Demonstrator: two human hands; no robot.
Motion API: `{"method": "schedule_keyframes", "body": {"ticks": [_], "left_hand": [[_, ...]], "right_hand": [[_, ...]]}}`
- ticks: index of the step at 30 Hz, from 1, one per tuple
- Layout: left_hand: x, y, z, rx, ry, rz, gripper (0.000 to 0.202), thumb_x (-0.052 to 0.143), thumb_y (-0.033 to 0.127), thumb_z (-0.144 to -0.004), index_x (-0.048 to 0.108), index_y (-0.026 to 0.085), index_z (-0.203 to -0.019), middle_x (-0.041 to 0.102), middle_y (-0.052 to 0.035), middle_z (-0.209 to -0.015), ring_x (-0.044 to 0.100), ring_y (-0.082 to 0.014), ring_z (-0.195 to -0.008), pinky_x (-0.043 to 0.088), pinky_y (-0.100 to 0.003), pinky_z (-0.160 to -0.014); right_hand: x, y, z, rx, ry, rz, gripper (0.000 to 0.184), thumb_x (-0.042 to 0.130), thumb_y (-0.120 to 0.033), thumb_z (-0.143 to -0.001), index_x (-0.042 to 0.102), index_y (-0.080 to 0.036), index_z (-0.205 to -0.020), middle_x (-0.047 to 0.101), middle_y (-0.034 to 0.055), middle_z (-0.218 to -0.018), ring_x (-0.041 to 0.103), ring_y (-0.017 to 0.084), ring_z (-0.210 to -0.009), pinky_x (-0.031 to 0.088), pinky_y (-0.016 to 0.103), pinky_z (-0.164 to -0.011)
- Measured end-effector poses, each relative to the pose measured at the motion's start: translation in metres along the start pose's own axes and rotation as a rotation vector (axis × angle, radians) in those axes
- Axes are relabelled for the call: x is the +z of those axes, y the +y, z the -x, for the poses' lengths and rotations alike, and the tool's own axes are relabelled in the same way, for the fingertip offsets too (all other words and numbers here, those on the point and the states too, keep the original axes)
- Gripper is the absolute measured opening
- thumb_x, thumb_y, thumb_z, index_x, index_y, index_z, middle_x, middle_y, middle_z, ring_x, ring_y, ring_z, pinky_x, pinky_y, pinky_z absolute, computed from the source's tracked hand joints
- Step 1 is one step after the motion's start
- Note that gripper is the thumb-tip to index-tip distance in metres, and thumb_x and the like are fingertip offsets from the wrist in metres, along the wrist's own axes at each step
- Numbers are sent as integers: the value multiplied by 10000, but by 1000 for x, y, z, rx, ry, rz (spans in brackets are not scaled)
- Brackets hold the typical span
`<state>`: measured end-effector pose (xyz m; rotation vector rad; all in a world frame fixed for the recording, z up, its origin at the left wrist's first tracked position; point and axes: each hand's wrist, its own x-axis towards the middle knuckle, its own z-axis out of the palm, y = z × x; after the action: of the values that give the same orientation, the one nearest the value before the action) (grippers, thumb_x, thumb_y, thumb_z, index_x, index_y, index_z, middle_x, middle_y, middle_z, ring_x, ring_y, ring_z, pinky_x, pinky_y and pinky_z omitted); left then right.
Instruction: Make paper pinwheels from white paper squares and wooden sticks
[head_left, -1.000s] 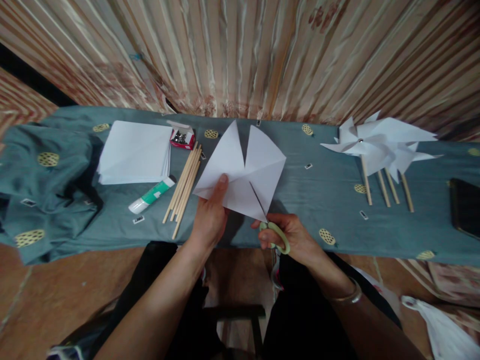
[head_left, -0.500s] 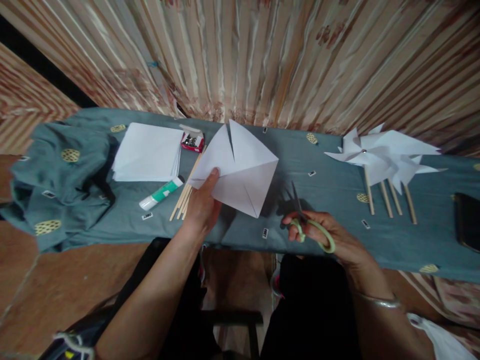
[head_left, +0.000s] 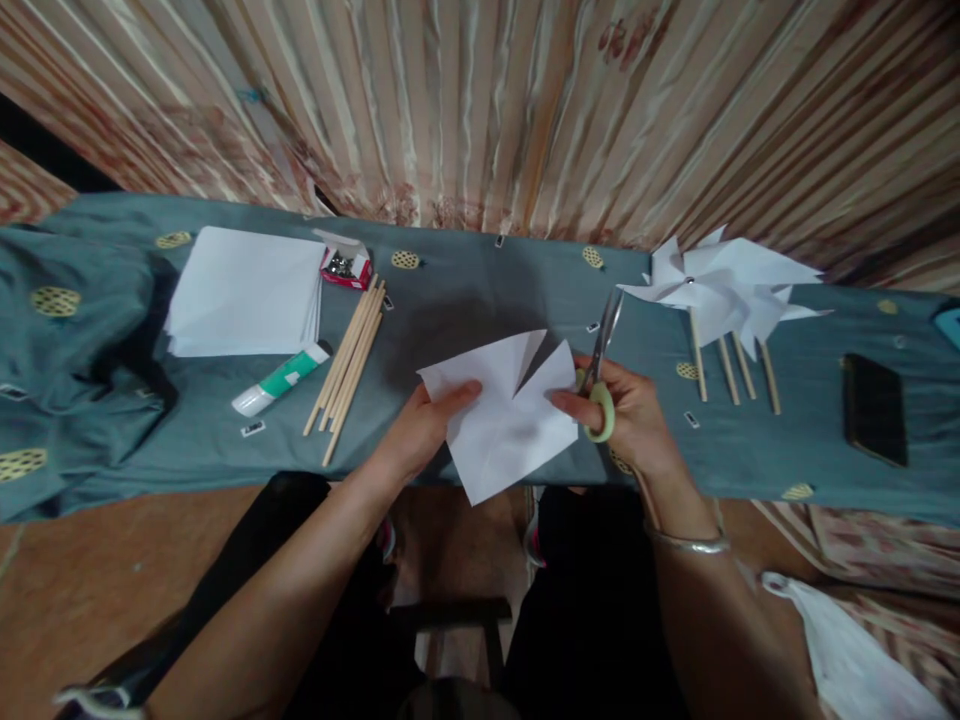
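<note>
A white sheet of paper point(head_left: 506, 430) with a slit cut in from its far edge is held over the front of the table. My left hand point(head_left: 427, 430) pinches its left side, thumb on top. The right side of the sheet is between the thumb and fingers of my right hand point(head_left: 622, 410). That same hand also carries scissors point(head_left: 602, 350) with pale green handles, blades pointing away from me and apart from the paper. Fingers under the sheet are hidden.
Left lie a stack of white paper point(head_left: 244, 290), a glue stick point(head_left: 281, 380), several wooden sticks point(head_left: 349, 365) and a red box point(head_left: 347, 265) of small metal pieces. Right are white paper pinwheels point(head_left: 731, 285) on sticks and a black phone point(head_left: 875, 408). A pleated curtain point(head_left: 480, 110) hangs behind.
The paper has come nearer to me and turned, its slit now leaning right. My right hand has moved up to the paper and gripped its edge, scissors still in hand. The view has shifted right.
</note>
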<state>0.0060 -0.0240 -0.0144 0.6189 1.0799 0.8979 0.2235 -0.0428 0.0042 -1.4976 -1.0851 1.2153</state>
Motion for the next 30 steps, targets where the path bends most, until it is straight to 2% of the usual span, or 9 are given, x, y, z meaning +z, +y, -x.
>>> {"method": "schedule_keyframes", "body": {"ticks": [3,7,10,12,15,18,21,24,30], "left_hand": [[3,3,0,-22,-40,36,404,831,423,-626,697,148,-889,755,-92,-887,704,-273,-868,542,-382,-818],[9,15,4,12,-226,175,591,693,672,-697,689,160,-992,743,-121,-967,654,-354,-1094,520,-464,-937],[12,16,9,72,-310,177,623,687,686,-704,682,182,-1070,721,-112,-1100,617,-345,-1167,514,-468,-966],[14,10,11,119,-278,121,579,792,575,-659,681,194,-1081,711,-96,-1139,623,-315,-1150,513,-444,-969],[19,-2,12,121,-225,54,552,874,393,-614,677,203,-1093,731,-64,-1069,660,-250,-1044,501,-409,-975],[25,-8,12,114,-163,96,474,843,365,-665,674,194,-1074,736,-43,-984,677,-198,-913,520,-374,-914],[30,-7,11,150,-100,185,340,814,387,-687,687,161,-907,716,-37,-903,661,-177,-850,539,-320,-815],[31,-3,12,153,-111,279,316,806,363,-679,683,165,-892,701,-35,-946,647,-176,-884,540,-304,-798],[31,4,14,78,-160,405,318,760,362,-707,664,196,-961,705,-42,-1049,626,-244,-1091,507,-361,-931]], "right_hand": [[4,1,0,56,2,-39,300,864,-303,-542,723,-206,-789,614,-65,-582,460,77,-477,391,232,-472],[14,3,-4,30,202,-242,280,870,-268,-524,721,-213,-754,644,-69,-626,500,75,-521,408,221,-511],[22,3,-7,26,316,-416,262,877,-244,-522,712,-215,-724,669,-64,-668,545,79,-572,449,223,-577],[25,2,-9,37,329,-481,268,881,-238,-521,708,-215,-726,682,-58,-685,565,90,-586,470,239,-604],[30,3,-9,41,300,-514,281,876,-243,-541,714,-215,-769,702,-47,-722,589,109,-600,484,263,-619],[36,8,-7,30,244,-510,276,866,-256,-575,724,-218,-808,718,-44,-763,604,110,-620,486,263,-640],[40,14,-5,-11,213,-465,244,853,-277,-610,719,-231,-809,726,-48,-799,622,116,-667,494,267,-687],[41,15,-6,-9,245,-450,241,842,-282,-621,706,-231,-814,726,-46,-818,631,126,-697,501,280,-716],[41,10,-9,29,276,-512,266,844,-249,-593,711,-214,-821,731,-31,-830,628,131,-688,513,287,-685]]}}
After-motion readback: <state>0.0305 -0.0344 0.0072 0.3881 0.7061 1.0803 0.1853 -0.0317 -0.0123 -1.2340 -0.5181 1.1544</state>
